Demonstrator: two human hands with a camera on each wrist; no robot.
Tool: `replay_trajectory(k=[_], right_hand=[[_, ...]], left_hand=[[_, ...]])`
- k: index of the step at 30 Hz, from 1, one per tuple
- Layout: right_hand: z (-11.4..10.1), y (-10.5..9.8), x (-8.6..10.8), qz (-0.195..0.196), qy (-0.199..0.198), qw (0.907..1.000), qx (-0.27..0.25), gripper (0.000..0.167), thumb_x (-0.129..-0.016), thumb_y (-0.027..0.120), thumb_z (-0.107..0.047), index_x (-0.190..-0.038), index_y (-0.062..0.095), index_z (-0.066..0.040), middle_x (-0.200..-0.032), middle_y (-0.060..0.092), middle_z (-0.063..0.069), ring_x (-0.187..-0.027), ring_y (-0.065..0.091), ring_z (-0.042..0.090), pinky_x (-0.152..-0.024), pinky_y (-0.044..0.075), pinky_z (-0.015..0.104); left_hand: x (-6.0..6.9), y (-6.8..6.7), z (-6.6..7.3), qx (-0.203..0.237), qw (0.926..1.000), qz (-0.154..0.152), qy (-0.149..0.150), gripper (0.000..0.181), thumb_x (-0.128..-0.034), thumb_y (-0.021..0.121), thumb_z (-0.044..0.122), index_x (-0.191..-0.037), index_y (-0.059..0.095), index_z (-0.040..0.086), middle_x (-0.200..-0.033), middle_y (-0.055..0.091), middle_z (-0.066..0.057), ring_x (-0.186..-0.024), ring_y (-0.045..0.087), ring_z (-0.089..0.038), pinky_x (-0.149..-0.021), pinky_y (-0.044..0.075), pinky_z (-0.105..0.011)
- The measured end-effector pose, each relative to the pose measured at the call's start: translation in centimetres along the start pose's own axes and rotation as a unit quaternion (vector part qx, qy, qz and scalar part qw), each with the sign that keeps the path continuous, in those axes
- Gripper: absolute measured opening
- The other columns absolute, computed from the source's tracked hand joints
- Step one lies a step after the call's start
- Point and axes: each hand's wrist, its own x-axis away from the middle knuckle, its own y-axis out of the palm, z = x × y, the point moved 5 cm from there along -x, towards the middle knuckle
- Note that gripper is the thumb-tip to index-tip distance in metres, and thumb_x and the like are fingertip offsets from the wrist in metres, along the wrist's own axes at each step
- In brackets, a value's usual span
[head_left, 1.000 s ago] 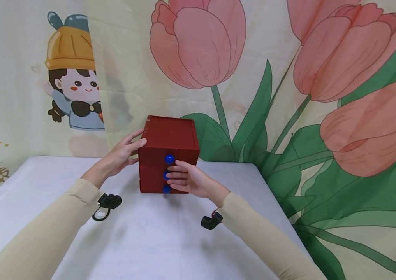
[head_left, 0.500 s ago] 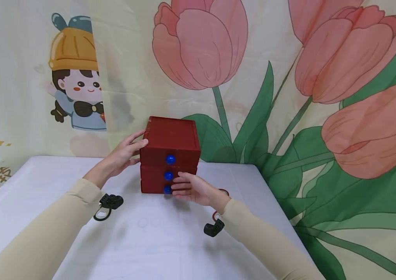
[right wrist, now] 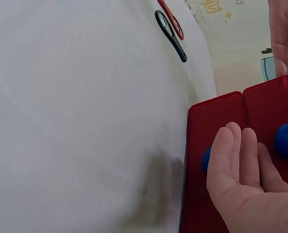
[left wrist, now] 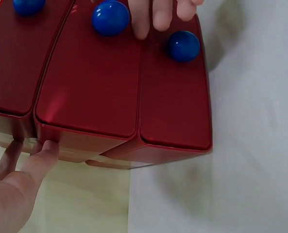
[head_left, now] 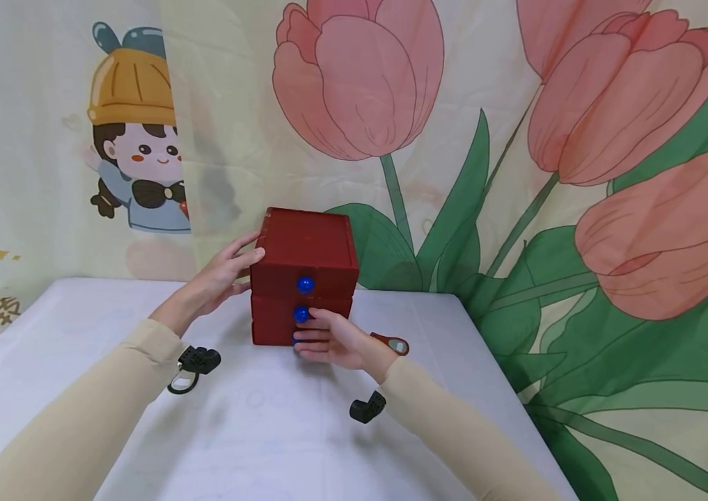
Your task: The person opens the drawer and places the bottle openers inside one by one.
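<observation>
A red box (head_left: 310, 240) with three stacked drawer fronts stands on the table, a blue knob on each: top (head_left: 305, 284), middle (head_left: 301, 314), bottom mostly behind fingers. My left hand (head_left: 216, 278) rests against the box's left side, its fingertips touching the side wall (left wrist: 85, 145) in the left wrist view. My right hand (head_left: 337, 341), fingers extended, is in front of the lower drawers, its thumb beside the middle knob. In the right wrist view those fingers (right wrist: 236, 160) partly cover the bottom knob (right wrist: 205, 160); whether they touch it I cannot tell.
A red loop-ended object (head_left: 397, 345) lies beyond my right wrist. Near my left wrist is a dark loop (head_left: 183, 382). The right wrist view shows red (right wrist: 172, 19) and dark (right wrist: 171, 36) loop-handled objects on the white-covered table (head_left: 253, 431). A tulip-printed cloth (head_left: 366, 83) hangs behind.
My right hand has come down from beside the top knob to the lower drawers, then shifted left over the bottom knob. My left hand stays at the box's side.
</observation>
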Motion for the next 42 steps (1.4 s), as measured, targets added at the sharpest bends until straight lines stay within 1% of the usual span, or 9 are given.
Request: replay_trajectory(k=[7, 11, 14, 19, 23, 29, 36, 39, 42], right_hand=[[0.3, 0.8, -0.8, -0.009, 0.013, 0.9992, -0.037, 0.061, -0.105, 0.062, -0.045, -0.142, 0.062, 0.003, -0.137, 0.069, 0.018, -0.126, 0.069, 0.033, -0.113, 0.051, 0.046], [0.1, 1.3, -1.1, -0.013, 0.017, 0.9983, -0.054, 0.059, -0.106, 0.061, -0.044, -0.142, 0.062, 0.003, -0.137, 0.069, 0.018, -0.128, 0.068, 0.033, -0.114, 0.051, 0.045], [0.1, 1.4, -1.3, -0.004, 0.014, 0.998, -0.061, 0.059, -0.106, 0.061, -0.043, -0.143, 0.062, 0.003, -0.135, 0.07, 0.017, -0.128, 0.067, 0.034, -0.113, 0.051, 0.045], [0.3, 1.1, -1.4, 0.02, -0.002, 0.9977, -0.065, 0.052, -0.106, 0.063, -0.041, -0.136, 0.068, 0.001, -0.131, 0.073, 0.015, -0.12, 0.071, 0.03, -0.111, 0.053, 0.045], [0.3, 1.1, -1.2, 0.029, -0.009, 0.9976, -0.063, 0.049, -0.105, 0.063, -0.04, -0.133, 0.071, 0.0, -0.129, 0.074, 0.014, -0.117, 0.072, 0.03, -0.111, 0.053, 0.044], [0.2, 1.5, -1.2, 0.024, -0.015, 0.9986, -0.045, 0.051, -0.105, 0.063, -0.041, -0.136, 0.069, 0.0, -0.13, 0.074, 0.014, -0.116, 0.072, 0.029, -0.11, 0.054, 0.044], [0.2, 1.5, -1.0, 0.032, -0.013, 0.9988, -0.035, 0.047, -0.104, 0.064, -0.04, -0.129, 0.073, -0.001, -0.127, 0.075, 0.015, -0.116, 0.073, 0.03, -0.108, 0.055, 0.044], [0.3, 1.3, -0.6, 0.025, -0.013, 0.9992, -0.027, 0.047, -0.104, 0.064, -0.04, -0.129, 0.073, -0.001, -0.128, 0.075, 0.015, -0.12, 0.072, 0.032, -0.108, 0.055, 0.044], [0.5, 1.2, -0.3, 0.017, -0.011, 0.9996, -0.02, 0.047, -0.104, 0.065, -0.04, -0.128, 0.072, 0.0, -0.129, 0.075, 0.015, -0.129, 0.067, 0.037, -0.108, 0.055, 0.044]], left_hand=[[0.0, 0.0, -0.1, -0.003, 1.0, -0.003, -0.004, 0.083, -0.1075, 0.058, 0.049, -0.173, 0.009, 0.031, -0.173, 0.027, -0.015, -0.158, 0.026, -0.044, -0.124, 0.027, -0.066], [0.0, 0.0, 0.1, 0.0, 1.0, -0.003, -0.004, 0.083, -0.1073, 0.058, 0.05, -0.173, 0.009, 0.031, -0.174, 0.026, -0.015, -0.158, 0.026, -0.044, -0.125, 0.027, -0.066], [0.0, 0.0, 0.1, 0.002, 1.0, -0.001, -0.004, 0.083, -0.1075, 0.058, 0.05, -0.173, 0.01, 0.031, -0.173, 0.027, -0.015, -0.157, 0.026, -0.044, -0.124, 0.028, -0.066], [-0.2, 0.1, 0.0, 0.001, 1.0, -0.001, -0.002, 0.082, -0.1075, 0.057, 0.049, -0.173, 0.01, 0.031, -0.174, 0.026, -0.015, -0.157, 0.026, -0.044, -0.124, 0.029, -0.066], [-0.3, 0.2, 0.0, 0.0, 1.0, -0.004, 0.002, 0.082, -0.108, 0.056, 0.049, -0.173, 0.009, 0.032, -0.174, 0.025, -0.016, -0.158, 0.026, -0.045, -0.124, 0.028, -0.067], [-0.1, -0.2, 0.1, 0.001, 1.0, -0.002, 0.002, 0.082, -0.1077, 0.057, 0.05, -0.173, 0.009, 0.032, -0.173, 0.027, -0.017, -0.156, 0.027, -0.045, -0.124, 0.028, -0.067], [0.0, -0.2, 0.3, 0.003, 1.0, -0.005, 0.0, 0.082, -0.1079, 0.057, 0.049, -0.173, 0.01, 0.031, -0.173, 0.028, -0.017, -0.157, 0.027, -0.045, -0.125, 0.028, -0.066], [-0.1, -0.1, 0.2, 0.004, 1.0, -0.005, -0.001, 0.082, -0.1076, 0.057, 0.049, -0.173, 0.01, 0.031, -0.173, 0.028, -0.016, -0.157, 0.027, -0.044, -0.125, 0.027, -0.066], [-0.1, -0.2, 0.2, 0.004, 1.0, -0.004, -0.004, 0.082, -0.1074, 0.058, 0.05, -0.172, 0.011, 0.032, -0.173, 0.028, -0.015, -0.157, 0.027, -0.043, -0.125, 0.028, -0.065]])
